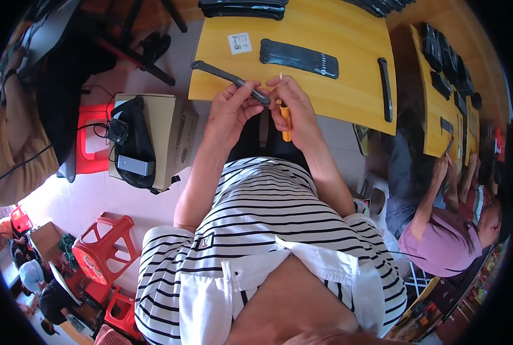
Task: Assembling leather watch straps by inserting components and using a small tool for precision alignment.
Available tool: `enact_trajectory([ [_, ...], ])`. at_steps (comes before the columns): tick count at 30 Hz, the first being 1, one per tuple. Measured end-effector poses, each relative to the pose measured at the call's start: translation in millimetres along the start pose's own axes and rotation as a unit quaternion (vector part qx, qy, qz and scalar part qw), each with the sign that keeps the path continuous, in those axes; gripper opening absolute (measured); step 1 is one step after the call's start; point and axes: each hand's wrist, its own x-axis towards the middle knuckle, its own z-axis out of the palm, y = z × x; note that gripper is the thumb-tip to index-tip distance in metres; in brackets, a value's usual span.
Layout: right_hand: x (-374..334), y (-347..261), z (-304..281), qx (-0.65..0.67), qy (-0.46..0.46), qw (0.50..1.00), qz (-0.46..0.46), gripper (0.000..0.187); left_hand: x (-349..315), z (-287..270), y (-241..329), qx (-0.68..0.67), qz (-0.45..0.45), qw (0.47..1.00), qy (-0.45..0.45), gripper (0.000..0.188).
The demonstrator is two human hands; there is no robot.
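My left hand [231,112] is closed on a dark, narrow strap [224,75], one end between the fingertips and the other reaching up and left over the table's near edge. My right hand [299,109] is closed round a small tool with a yellow-orange handle [286,125]; its working end is hidden by the fingers. A small white tip [280,75] shows above the right fingertips, too small to name. Both hands are nearly touching near the strap's end. Beyond them lies a wide black flat piece [296,57] with a row of pale marks.
The yellow table [348,34] carries a white printed label [239,43], another black strap [386,89] at right and stacked black straps [242,10] at the far left. A cardboard box [164,132] with a camera and a black strap stands left; red stools and co-workers sit around.
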Motion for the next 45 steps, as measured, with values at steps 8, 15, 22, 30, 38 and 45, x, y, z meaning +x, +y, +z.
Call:
enact_trajectory([
  [8,-23,-20,2,-0.303,-0.017,0.945,-0.125,0.031,2,3,13,0.006,0.040,0.998,0.038,0.027],
  [15,-25,-11,7,-0.430,-0.004,0.882,-0.190,0.039,6,7,10,0.020,0.058,0.997,0.049,0.025],
  [22,-27,-16,10,-0.505,0.011,0.840,-0.200,0.044,7,10,7,0.035,0.080,0.994,0.062,0.022],
  [30,-23,-7,3,-0.538,0.021,0.805,-0.249,0.042,7,10,6,0.053,0.088,0.992,0.069,0.021],
  [38,-26,-11,6,-0.564,0.033,0.798,-0.211,0.044,6,13,6,0.070,0.104,0.989,0.080,0.021],
  [45,-27,-7,7,-0.594,0.054,0.768,-0.232,0.043,3,15,3,0.096,0.129,0.983,0.088,0.023],
])
